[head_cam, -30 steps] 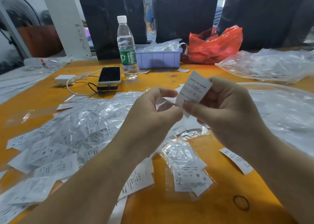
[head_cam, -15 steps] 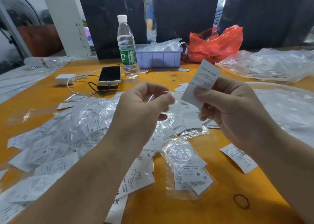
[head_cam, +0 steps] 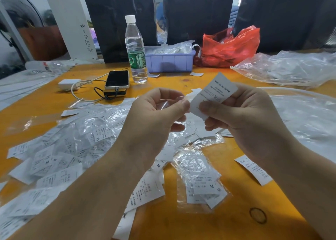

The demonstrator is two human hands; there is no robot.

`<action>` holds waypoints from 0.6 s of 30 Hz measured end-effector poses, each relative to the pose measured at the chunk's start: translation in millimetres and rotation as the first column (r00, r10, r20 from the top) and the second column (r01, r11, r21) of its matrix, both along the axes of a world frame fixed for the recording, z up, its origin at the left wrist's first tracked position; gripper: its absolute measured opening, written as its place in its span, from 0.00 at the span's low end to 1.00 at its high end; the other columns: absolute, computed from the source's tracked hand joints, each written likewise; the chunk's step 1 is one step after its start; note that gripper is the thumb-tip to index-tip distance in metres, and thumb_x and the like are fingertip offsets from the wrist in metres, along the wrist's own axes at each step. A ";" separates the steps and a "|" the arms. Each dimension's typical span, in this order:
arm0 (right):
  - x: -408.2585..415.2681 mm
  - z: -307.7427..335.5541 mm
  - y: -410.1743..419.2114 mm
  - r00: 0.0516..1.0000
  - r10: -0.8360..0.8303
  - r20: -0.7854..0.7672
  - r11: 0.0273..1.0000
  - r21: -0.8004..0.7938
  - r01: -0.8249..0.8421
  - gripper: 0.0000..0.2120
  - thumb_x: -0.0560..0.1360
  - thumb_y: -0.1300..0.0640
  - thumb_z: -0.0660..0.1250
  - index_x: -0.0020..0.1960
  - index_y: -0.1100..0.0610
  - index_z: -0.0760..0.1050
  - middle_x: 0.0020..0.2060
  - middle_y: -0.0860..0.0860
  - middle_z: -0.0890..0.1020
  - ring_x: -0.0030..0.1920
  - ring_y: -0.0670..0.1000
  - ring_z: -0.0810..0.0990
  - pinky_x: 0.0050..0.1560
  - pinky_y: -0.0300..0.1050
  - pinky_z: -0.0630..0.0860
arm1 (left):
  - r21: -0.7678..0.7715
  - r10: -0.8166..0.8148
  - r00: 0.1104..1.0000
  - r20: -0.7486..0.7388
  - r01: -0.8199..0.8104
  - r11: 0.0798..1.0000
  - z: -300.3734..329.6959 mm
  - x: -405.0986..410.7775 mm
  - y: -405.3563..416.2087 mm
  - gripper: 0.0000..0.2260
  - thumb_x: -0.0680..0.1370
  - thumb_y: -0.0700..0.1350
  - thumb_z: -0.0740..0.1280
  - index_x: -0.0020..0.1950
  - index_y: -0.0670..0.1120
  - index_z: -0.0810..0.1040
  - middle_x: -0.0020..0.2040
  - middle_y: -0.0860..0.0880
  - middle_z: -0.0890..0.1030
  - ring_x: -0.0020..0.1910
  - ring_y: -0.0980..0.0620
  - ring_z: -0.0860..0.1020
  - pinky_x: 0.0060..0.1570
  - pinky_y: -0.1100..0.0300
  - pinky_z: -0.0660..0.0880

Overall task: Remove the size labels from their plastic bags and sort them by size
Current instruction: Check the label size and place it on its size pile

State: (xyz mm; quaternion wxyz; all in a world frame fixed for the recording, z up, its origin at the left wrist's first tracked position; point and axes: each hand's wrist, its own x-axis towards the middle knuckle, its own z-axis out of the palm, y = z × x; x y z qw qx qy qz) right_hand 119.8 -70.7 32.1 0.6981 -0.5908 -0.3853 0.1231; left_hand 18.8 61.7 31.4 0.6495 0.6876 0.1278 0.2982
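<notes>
Right hand (head_cam: pixel 241 116): I see thumb and fingers pinching a white size label (head_cam: pixel 217 92), held above the counter (head_cam: pixel 181 221), its long axis tilted up and away to the right. Left hand (head_cam: pixel 154 114): just beside it on the left, fingertips pinching a clear plastic bag (head_cam: pixel 164 103). I judge that bag and label part sideways, leftward. Loose labels (head_cam: pixel 51 167) are heaped below left.

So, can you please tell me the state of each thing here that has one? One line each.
Water bottle: upright, capped.
Phone: screen dark, cable plugged in.
Red bag: open, crumpled.
Label: out of its bag, in right hand grip.
Small clear bag: empty, pinched by left hand.
Bag of M labels: lying flat, labels inside.
</notes>
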 end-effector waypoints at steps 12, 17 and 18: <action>1.6 -0.7 -0.3 0.999 0.054 0.005 0.998 0.013 -0.054 0.04 0.71 0.68 0.71 0.43 0.61 0.79 0.36 0.62 0.82 0.30 0.54 0.79 0.33 0.46 0.80 | -0.084 0.046 0.998 0.044 -0.042 0.996 1.3 0.2 3.5 0.03 0.73 0.42 0.72 0.44 0.47 0.79 0.36 0.50 0.83 0.33 0.56 0.79 0.33 0.62 0.77; 2.7 0.4 -1.3 0.995 0.093 -0.048 0.994 0.057 -0.090 0.06 0.65 0.62 0.72 0.43 0.59 0.80 0.35 0.57 0.83 0.30 0.53 0.80 0.33 0.45 0.81 | -0.071 0.042 0.999 0.033 -0.039 0.997 1.5 0.6 3.7 0.04 0.73 0.44 0.72 0.43 0.47 0.79 0.35 0.51 0.83 0.33 0.56 0.80 0.32 0.62 0.77; 3.5 0.2 -1.5 0.995 0.088 -0.049 0.995 0.061 -0.085 0.06 0.66 0.63 0.71 0.43 0.59 0.80 0.35 0.56 0.84 0.30 0.53 0.80 0.34 0.45 0.81 | -0.062 0.031 0.999 0.027 -0.029 0.998 1.4 0.3 2.9 0.05 0.71 0.46 0.72 0.43 0.46 0.79 0.35 0.51 0.83 0.33 0.56 0.80 0.32 0.62 0.77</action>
